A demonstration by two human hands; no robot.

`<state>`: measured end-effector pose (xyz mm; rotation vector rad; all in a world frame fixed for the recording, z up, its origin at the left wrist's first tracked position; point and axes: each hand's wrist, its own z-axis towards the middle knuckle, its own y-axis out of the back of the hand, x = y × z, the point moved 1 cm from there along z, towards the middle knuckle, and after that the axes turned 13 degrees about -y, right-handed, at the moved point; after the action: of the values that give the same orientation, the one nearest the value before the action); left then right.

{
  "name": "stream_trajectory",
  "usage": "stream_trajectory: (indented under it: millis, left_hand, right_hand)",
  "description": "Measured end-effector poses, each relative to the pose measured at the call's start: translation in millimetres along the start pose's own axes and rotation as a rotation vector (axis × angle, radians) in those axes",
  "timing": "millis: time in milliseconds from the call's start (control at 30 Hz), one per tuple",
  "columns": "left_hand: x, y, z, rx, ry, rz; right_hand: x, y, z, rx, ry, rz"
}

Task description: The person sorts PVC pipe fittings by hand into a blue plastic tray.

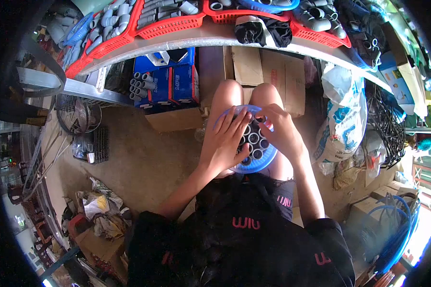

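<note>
A round blue plastic basket (pixel 261 165) rests on my lap, between and over my thighs. Grey pipe fittings (pixel 253 138) stand packed in it with their round open ends up. My left hand (pixel 225 143) lies across the left side of the basket, its fingers spread over the fittings and the thumb by the lower ones. At the upper right of the basket my right hand (pixel 283 128) is bent inward, thumb and fingers closed together over the fittings. Whatever sits between those fingertips is mostly hidden.
Red baskets (pixel 170 26) of grey fittings line the shelf ahead. Below it are blue boxes (pixel 170 86), a bundle of grey pipes (pixel 141 86) and cardboard boxes (pixel 282 81). A white sack (pixel 342 124) stands right; a black wire crate (pixel 98 143) sits left.
</note>
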<state>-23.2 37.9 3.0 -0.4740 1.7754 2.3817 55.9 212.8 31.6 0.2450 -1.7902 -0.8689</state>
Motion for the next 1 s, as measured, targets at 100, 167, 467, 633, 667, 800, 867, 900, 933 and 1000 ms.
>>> stream_trajectory:
  millis: [100, 167, 467, 633, 667, 800, 867, 900, 933, 1000]
  left_hand:
    - [-3, 1, 1, -0.005, 0.015, -0.033]
    - [-5, 2, 1, 0.000, 0.006, -0.050]
    - [-2, 1, 4, 0.014, -0.015, -0.105]
    - [-3, 2, 6, 0.002, -0.016, -0.112]
    - [-3, 2, 6, 0.000, -0.020, -0.106]
    - [-1, -2, 5, -0.008, -0.042, -0.083]
    - [-1, -3, 5, -0.011, -0.040, -0.082]
    - [-1, -1, 6, -0.011, -0.036, -0.087]
    - [-2, -1, 7, -0.011, -0.033, -0.092]
    - [-2, 0, 7, -0.022, -0.037, -0.092]
  right_hand:
    - [1, 5, -4, 0.019, -0.044, 0.134]
    - [5, 12, -7, 0.004, -0.130, 0.262]
    - [-22, 13, -31, -0.104, -0.081, -0.013]
    - [-38, 4, -32, -0.081, -0.019, 0.046]
    - [-41, 0, -32, -0.106, -0.032, 0.045]
    - [-39, -5, -34, -0.207, -0.044, 0.050]
    - [-48, -5, -33, -0.144, -0.110, 0.212]
    - [-48, -4, -32, -0.150, -0.077, 0.171]
    - [-49, -4, -33, -0.134, -0.119, 0.220]
    - [-47, -4, -35, -0.104, -0.204, 0.319]
